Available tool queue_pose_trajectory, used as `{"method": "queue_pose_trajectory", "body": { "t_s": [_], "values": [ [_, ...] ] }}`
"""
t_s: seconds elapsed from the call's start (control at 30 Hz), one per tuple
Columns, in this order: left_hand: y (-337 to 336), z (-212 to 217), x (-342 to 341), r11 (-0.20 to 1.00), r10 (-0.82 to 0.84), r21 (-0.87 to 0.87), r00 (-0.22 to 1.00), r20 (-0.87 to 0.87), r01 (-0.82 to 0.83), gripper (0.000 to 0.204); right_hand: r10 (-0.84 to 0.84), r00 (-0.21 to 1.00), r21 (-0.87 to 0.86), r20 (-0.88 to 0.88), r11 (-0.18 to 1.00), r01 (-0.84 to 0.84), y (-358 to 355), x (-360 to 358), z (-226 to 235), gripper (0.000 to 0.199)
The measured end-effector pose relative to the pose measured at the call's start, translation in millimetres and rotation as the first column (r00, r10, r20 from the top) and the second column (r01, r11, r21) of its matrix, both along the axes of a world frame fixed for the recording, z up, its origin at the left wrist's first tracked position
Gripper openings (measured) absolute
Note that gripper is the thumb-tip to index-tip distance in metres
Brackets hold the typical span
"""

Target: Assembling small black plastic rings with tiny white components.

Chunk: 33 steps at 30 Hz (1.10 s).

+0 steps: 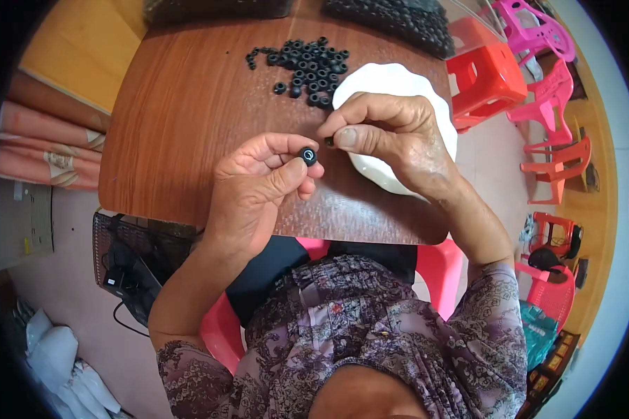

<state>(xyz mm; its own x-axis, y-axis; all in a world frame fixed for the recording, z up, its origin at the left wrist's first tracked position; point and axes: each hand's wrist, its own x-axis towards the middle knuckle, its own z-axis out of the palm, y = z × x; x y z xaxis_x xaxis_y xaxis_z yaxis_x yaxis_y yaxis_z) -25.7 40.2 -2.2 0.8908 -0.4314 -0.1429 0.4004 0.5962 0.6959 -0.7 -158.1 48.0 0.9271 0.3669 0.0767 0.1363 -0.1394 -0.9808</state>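
Between the thumb and fingers of my left hand (258, 185) is a round black bead-like piece (308, 156) with a pale ring on its face. My right hand (398, 136) is closed in a pinch close beside it, over the white scalloped plate (388, 78). A small dark piece (329, 141) shows at the right fingertips, too little of it visible to name its kind. Beyond both hands lies a loose heap of black ring-shaped pieces (304, 64) on the brown wooden table (182, 119). Smaller black bits trail off its left side.
Clear bags full of black pieces (402, 24) lie at the table's far edge. Red and pink plastic stools and chairs (493, 80) stand to the right. A dark mesh basket (129, 255) with black items sits below the table's left front corner.
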Motion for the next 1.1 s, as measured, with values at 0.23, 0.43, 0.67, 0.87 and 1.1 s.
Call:
{"method": "queue_pose_trajectory", "body": {
  "t_s": [0.23,0.43,0.67,0.87,1.1],
  "values": [
    [-34.6,10.7,-3.2,0.998,-0.060,0.038,0.998,0.008,0.059,0.020,-0.144,0.990,0.094,0.000,0.985,0.143,-23.8,-21.8,1.0,0.012],
    [-52.2,15.3,-6.5,0.994,-0.041,0.104,0.999,0.005,0.040,0.021,-0.129,0.965,0.012,0.228,0.991,0.130,-40.5,-28.3,-3.8,0.013],
    [-61.3,15.1,-9.3,0.987,-0.019,0.162,0.999,0.037,0.013,0.022,-0.137,0.937,-0.005,0.320,0.989,0.147,-43.5,-31.4,-5.4,0.013],
    [-62.1,14.9,-10.9,0.980,-0.019,0.198,0.999,0.034,0.012,0.020,-0.153,0.928,-0.091,0.341,0.977,0.195,-42.5,-32.8,-0.4,0.012],
    [-59.6,12.7,-10.7,0.983,-0.019,0.181,0.999,0.025,0.014,0.020,-0.171,0.914,-0.064,0.368,0.976,0.209,-38.6,-35.4,-8.2,0.014]
  ]
}}
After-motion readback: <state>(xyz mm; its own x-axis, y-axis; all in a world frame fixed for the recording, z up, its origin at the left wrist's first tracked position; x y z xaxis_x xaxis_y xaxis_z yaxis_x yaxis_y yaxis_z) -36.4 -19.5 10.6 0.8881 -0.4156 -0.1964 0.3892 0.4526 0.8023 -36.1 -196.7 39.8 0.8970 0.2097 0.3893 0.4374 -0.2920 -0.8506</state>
